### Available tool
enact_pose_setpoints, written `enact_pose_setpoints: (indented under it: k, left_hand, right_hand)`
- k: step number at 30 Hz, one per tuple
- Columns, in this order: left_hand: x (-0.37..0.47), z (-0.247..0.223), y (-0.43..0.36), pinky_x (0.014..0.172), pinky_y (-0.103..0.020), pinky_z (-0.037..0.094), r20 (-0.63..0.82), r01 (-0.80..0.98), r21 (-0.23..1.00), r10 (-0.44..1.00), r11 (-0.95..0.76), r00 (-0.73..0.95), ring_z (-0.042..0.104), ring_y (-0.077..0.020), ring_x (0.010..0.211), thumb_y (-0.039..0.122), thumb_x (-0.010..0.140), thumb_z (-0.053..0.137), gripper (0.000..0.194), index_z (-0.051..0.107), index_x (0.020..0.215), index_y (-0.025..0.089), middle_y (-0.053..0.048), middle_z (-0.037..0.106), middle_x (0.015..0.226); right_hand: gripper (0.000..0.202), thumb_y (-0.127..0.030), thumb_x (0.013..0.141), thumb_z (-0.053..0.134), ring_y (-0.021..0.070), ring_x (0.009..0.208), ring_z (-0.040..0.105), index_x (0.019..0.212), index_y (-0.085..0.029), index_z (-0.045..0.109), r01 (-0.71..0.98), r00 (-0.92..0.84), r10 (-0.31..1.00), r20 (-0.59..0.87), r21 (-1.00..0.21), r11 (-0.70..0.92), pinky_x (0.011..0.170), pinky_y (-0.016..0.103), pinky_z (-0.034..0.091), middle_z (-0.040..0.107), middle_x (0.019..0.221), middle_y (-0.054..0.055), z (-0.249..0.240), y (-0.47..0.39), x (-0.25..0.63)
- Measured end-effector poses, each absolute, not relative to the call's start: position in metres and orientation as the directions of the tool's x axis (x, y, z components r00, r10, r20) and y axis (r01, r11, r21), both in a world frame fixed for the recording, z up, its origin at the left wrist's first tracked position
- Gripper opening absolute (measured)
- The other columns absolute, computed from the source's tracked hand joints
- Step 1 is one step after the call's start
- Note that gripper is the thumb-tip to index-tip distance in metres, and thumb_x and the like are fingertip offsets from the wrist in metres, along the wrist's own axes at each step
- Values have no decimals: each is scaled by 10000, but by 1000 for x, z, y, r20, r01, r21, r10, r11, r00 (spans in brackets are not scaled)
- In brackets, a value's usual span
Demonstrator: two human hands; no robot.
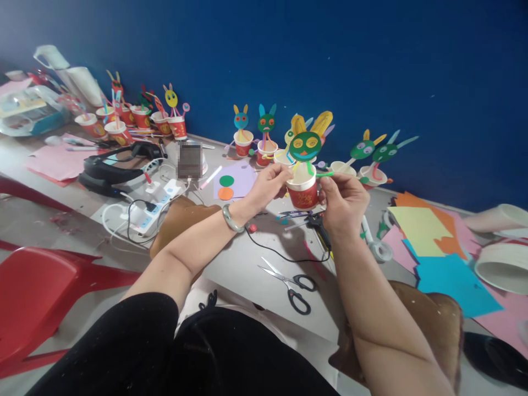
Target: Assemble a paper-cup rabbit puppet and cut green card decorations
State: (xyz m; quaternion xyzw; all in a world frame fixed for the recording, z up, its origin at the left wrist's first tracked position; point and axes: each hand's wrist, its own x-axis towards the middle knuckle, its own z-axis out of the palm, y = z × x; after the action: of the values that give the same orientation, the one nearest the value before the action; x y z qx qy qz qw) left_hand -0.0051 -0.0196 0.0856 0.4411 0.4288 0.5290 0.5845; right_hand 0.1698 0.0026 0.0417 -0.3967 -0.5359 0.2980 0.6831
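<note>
A red and white paper cup is held up over the table, between my two hands. Out of it rises a green paper face with yellow ears, yellow eyes and an orange mouth. My left hand, with a bangle on the wrist, is closed on the cup's left rim, beside a yellow strip. On the other side, my right hand pinches a thin green strip that sticks out over the rim. Whether its lower fingers also support the cup is partly hidden. Scissors lie below, blades apart.
Several cups with paper faces, such as a blue one, line the blue wall. A black glue gun trails a cable. A power strip and a black headset lie left; coloured paper and a tape roll right.
</note>
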Motion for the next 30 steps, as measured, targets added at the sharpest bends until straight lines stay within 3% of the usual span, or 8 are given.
enact_pose_setpoints:
  k: [3,12,23,30]
  left_hand:
    - [-6,82,-17,449,-175,260,0,-221,975,998,15,70,413,1,400,108,1106,560,365,487,757,187,115,444,539]
    - [-6,74,-14,465,-165,340,132,-155,981,986,-116,97,440,-14,416,81,1057,598,364,486,732,203,121,437,516]
    - [-4,59,-10,558,-193,355,264,-61,964,959,-259,101,441,-37,530,143,1006,656,280,538,756,192,101,486,606]
    - [-4,61,-11,557,-216,331,259,-12,966,964,-258,65,429,-58,536,155,1003,666,272,551,761,201,93,487,587]
  right_hand:
    - [515,-713,690,974,133,553,573,832,-255,784,36,250,824,509,-855,517,521,307,511,654,661,-28,38,5,171]
    - [525,-737,751,920,115,477,495,829,-247,748,47,238,837,493,-866,497,435,283,405,626,633,-43,38,6,172]
    - [512,-688,755,922,100,474,458,805,-218,726,73,130,887,443,-896,437,452,254,374,568,539,-61,49,-2,174]
    - [501,-682,739,931,98,455,444,791,-223,738,89,167,882,441,-897,432,433,254,365,558,521,-67,47,1,175]
